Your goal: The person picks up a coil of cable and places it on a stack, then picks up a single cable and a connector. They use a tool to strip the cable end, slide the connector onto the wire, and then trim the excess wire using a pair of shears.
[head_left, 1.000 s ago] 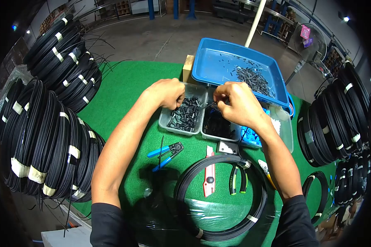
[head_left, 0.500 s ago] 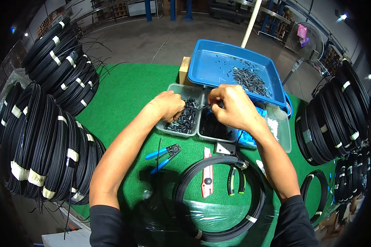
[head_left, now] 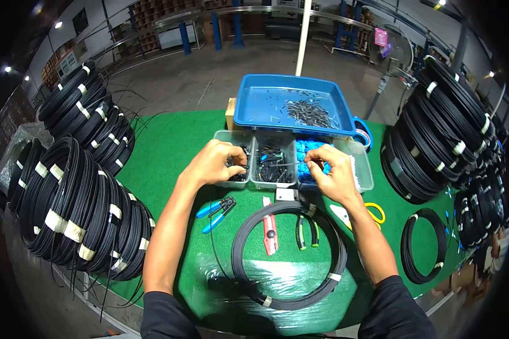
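My left hand point(head_left: 216, 163) is over the left clear bin point(head_left: 232, 134) of small black parts, its fingers pinched on something I cannot make out. My right hand point(head_left: 332, 171) is above the bin of blue parts point(head_left: 306, 148), thumb and fingertips closed on a thin dark cable end point(head_left: 291, 164). That cable end points left over the middle bin point(head_left: 275, 176), which holds black pieces. A black cable coil point(head_left: 241, 243) lies on the green mat below the hands, around a red cutter point(head_left: 271, 234) and green-black pliers point(head_left: 301, 233).
Beyond the bins is a blue tray point(head_left: 266, 113) with dark pieces. Large cable coils stand at left point(head_left: 68, 198) and right point(head_left: 430, 141). Blue-handled strippers point(head_left: 212, 224), yellow-handled scissors point(head_left: 376, 213) and a smaller coil point(head_left: 406, 248) lie on the mat point(head_left: 175, 141).
The view has shifted, so the tray and bins appear lower and further left. My right hand has moved right, from the middle bin to above the blue parts. My left hand has risen from the black parts.
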A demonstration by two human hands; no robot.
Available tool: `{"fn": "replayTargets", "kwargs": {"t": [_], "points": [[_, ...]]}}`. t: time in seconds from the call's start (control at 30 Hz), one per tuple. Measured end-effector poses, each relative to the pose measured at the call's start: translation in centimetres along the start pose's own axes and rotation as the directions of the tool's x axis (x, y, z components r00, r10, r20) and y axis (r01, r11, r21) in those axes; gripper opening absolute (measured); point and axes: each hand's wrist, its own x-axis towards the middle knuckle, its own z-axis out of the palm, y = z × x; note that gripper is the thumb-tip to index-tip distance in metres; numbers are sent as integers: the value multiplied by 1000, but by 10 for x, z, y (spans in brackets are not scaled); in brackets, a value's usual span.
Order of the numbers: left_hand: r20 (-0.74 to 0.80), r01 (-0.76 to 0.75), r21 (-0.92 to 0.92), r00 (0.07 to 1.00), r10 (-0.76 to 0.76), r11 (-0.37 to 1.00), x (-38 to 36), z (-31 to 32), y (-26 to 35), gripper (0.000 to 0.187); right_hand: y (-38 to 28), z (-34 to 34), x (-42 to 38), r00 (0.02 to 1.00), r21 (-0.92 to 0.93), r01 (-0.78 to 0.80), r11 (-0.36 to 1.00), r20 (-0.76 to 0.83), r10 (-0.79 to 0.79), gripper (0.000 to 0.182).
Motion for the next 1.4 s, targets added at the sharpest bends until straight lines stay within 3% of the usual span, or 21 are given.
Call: {"fn": "replayTargets", "kwargs": {"t": [0.1, 0.17, 0.2, 0.37, 0.47, 0.57, 0.73, 0.9, 0.97, 1.03, 1.2, 1.27, 1.4], "points": [[-30, 34, -37, 999, -35, 999, -3, -10, 4, 22, -3, -9, -7, 1000, 22, -4, 1000, 10, 4, 9], [75, 58, 395, 993, -95, 917, 0, -13, -15, 28, -7, -10, 0, 999, 5, 15, 1000, 47, -15, 9], [109, 71, 406, 986, -125, 911, 1, -14, -22, 35, -13, -10, 6, 997, -19, -3, 1000, 73, 4, 10], [214, 122, 429, 949, -232, 895, 14, -3, -62, 33, -23, 9, 38, 988, 13, 57, 998, 141, -59, 12], [255, -36, 575, 957, -136, 818, 19, 13, -88, 21, -15, 30, 56, 967, -1, 184, 983, 179, -181, 17], [383, -142, 562, 918, -105, 815, 25, 18, -94, 18, -14, 46, 69, 953, -52, 203, 978, 241, -185, 19], [354, -98, 523, 929, -111, 847, 26, 27, -106, 18, -15, 62, 83, 946, -112, 164, 980, 299, -124, 19], [370, -207, 545, 929, -11, 812, 28, 23, -107, 12, -10, 71, 86, 948, -111, 166, 980, 293, -127, 20], [333, -222, 513, 942, 46, 829, 29, 18, -105, 15, -7, 71, 87, 961, -176, 160, 971, 254, -112, 19], [195, -143, 428, 979, 64, 893, 29, 14, -104, 16, -5, 69, 88, 966, -164, 166, 972, 224, -127, 17], [67, -142, 461, 990, 126, 876, 31, 16, -104, 9, -9, 66, 89, 978, -120, 114, 986, 190, -89, 15], [237, -135, 575, 971, -7, 807, 33, 11, -100, 16, -10, 64, 88, 971, -147, 142, 979, 215, -108, 16], [303, -153, 630, 951, -60, 761, 33, 11, -95, 16, -9, 67, 87, 968, -143, 134, 981, 230, -99, 19]]}}
